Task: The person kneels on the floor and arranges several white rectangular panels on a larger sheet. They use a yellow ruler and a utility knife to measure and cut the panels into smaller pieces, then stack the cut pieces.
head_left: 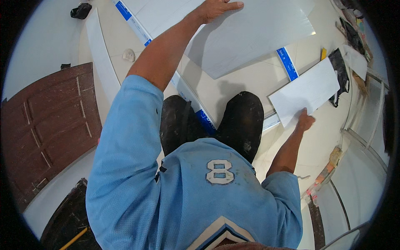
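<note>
My left hand (218,10) is at the upper-left edge of a large white panel (250,41), its fingers over the sheet and closed on that edge. The panel's near corner points toward my knees. Lower right, my right hand (306,121) grips the near edge of a smaller rectangular white panel (306,91), with one finger on its face. The undersides of both panels are hidden. Between my knees and up to the left runs a long white strip with blue labels (183,86). Another blue-labelled strip (287,64) shows between the two panels.
A narrow white strip (102,54) lies at the left, beside a clear crumpled item (128,55). A brown panelled door (50,125) is farther left. Black plastic bags lie at the right (339,71) and upper left (81,11). Mixed clutter (327,173) lines the right wall.
</note>
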A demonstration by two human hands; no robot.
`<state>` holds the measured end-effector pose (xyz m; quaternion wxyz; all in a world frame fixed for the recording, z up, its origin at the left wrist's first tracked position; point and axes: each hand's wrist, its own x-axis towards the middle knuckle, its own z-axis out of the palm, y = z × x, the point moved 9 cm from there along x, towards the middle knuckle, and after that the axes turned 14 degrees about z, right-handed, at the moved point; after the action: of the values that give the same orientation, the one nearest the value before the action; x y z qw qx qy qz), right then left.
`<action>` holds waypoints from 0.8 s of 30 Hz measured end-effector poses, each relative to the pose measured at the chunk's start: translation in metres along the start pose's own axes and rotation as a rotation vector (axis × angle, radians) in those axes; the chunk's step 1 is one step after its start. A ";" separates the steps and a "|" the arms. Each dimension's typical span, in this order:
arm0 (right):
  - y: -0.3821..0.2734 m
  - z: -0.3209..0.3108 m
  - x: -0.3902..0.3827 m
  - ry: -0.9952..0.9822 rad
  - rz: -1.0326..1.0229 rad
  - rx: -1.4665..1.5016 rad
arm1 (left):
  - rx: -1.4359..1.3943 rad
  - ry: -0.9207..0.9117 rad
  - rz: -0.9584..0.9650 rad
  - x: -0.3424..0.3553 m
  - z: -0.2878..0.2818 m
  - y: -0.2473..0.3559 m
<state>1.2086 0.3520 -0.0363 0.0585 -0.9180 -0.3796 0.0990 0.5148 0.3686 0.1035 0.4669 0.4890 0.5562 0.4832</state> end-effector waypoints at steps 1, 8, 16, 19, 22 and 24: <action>-0.015 -0.018 -0.009 0.108 -0.079 -0.134 | -0.033 -0.026 -0.060 -0.002 0.007 -0.010; -0.231 0.013 -0.307 -1.332 -0.475 0.566 | 0.058 -0.120 -0.124 0.002 -0.012 -0.091; -0.227 0.122 -0.381 -1.462 -0.138 0.499 | 0.205 -0.177 -0.332 -0.022 -0.027 -0.128; -0.225 0.138 -0.392 -1.509 -0.078 0.463 | 0.003 -0.120 -0.220 -0.032 -0.037 -0.157; -0.231 0.144 -0.392 -1.591 -0.061 0.525 | -0.126 -0.078 -0.120 -0.029 -0.043 -0.176; -0.229 0.151 -0.387 -1.612 0.007 0.588 | -0.155 -0.048 -0.135 -0.026 -0.041 -0.187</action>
<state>0.7499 0.2444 -0.0878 0.0063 -0.5159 -0.2615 0.8157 0.4586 0.3291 -0.0767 0.5480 0.4244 0.5374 0.4804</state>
